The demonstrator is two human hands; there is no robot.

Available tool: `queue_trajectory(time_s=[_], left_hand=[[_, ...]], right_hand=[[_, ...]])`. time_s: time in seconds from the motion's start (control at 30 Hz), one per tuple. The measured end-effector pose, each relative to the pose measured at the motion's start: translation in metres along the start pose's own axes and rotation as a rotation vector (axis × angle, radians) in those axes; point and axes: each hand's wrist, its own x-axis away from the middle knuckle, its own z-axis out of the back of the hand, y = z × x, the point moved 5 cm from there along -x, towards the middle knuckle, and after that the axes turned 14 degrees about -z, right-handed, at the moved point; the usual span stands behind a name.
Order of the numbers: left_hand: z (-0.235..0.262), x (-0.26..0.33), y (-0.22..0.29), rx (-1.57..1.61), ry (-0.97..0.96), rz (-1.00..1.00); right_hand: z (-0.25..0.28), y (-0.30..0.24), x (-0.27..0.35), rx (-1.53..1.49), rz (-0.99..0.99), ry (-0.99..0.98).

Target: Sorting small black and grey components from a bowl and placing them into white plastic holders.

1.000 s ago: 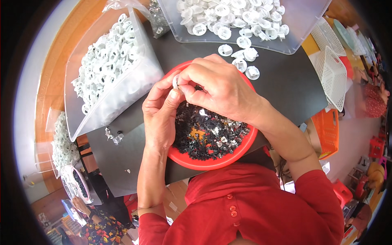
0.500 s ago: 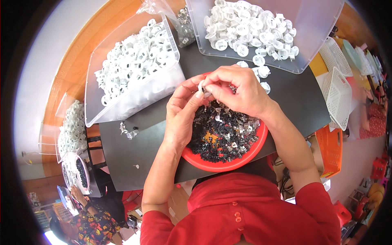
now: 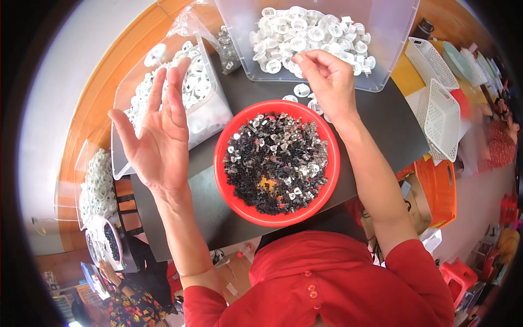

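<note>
My left hand (image 3: 160,136) is spread open, palm up, over the near side of the left clear bin (image 3: 211,111), which is heaped with white round plastic parts (image 3: 197,82). Just beyond its fingertips one blurred white round part (image 3: 156,55) shows apart from the heap, seemingly in the air. My right hand (image 3: 331,84) is at the front edge of the right clear bin (image 3: 376,84), thumb and fingers closed together before the white parts (image 3: 297,43); what they hold is hidden. Between my forearms stands a red bowl (image 3: 219,180) of small black and clear pieces (image 3: 272,158).
Several loose white parts (image 3: 301,90) lie on the dark table (image 3: 204,218) behind the bowl. A bag of metallic pieces (image 3: 229,52) stands between the bins. White baskets (image 3: 441,120) and an orange crate (image 3: 441,191) are at right. Another person (image 3: 128,302) works at lower left.
My hands have parted from above the bowl, where they held a white part together. The left went to the left bin and opened; the right moved forward to the right bin.
</note>
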Motion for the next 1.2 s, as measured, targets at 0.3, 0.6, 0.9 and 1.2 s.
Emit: queue_trajectory(time_s=[0.3,0.6,0.9,1.2], left_hand=[[0.038,0.037,-0.028,-0.687,-0.004,-0.102],[0.049,0.059,-0.054,-1.114,-0.039,0.006],[0.057,0.059,-0.058,-1.165,0.036,0.049],[0.058,0.056,-0.055,-1.197,0.054,0.004]], right_hand=[[-0.019,0.022,0.007,0.720,0.205,-0.171],[-0.021,0.019,0.009,0.856,0.314,-0.375],[-0.017,0.018,0.006,0.930,0.391,-0.231],[-0.020,0.012,0.007,0.097,-0.199,-0.409]])
